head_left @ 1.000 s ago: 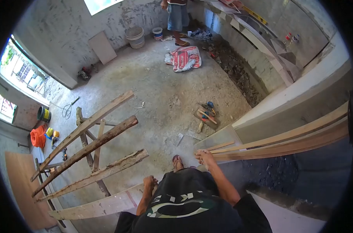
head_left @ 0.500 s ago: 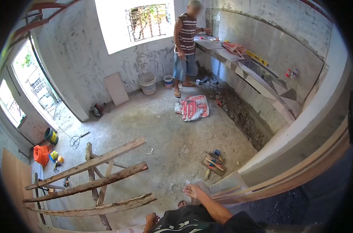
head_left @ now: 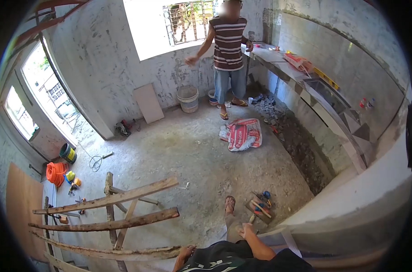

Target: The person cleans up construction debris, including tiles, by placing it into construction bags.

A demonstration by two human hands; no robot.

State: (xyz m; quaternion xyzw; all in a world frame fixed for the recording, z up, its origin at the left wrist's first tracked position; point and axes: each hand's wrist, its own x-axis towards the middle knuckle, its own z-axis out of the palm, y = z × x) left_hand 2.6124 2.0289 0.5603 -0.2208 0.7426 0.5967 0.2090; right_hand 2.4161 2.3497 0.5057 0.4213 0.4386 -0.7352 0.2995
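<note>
My left hand [head_left: 186,251] is low in the view, right at the end of the nearest wooden plank [head_left: 138,255], its fingers curled. My right hand [head_left: 246,230] hangs beside my bent leg [head_left: 233,226], with closed fingers; I cannot tell what, if anything, is in it. Just beyond it on the concrete floor lies a small pile of hand tools [head_left: 260,206], with a wooden handle and blue and red parts. One sandalled foot [head_left: 230,204] shows ahead of me.
A wooden trestle [head_left: 115,217] spans the left front. Ahead lies a cement sack [head_left: 243,135]. A co-worker [head_left: 228,50] stands by the tiled counter [head_left: 314,88], near a bucket [head_left: 187,98]. Rubble [head_left: 305,158] fills a strip under the counter. Orange hose [head_left: 56,174] is coiled at left.
I have moved forward, with one foot now out ahead. My right hand has lowered toward my leg; my left is now at the plank end. The co-worker has turned and swung an arm out.
</note>
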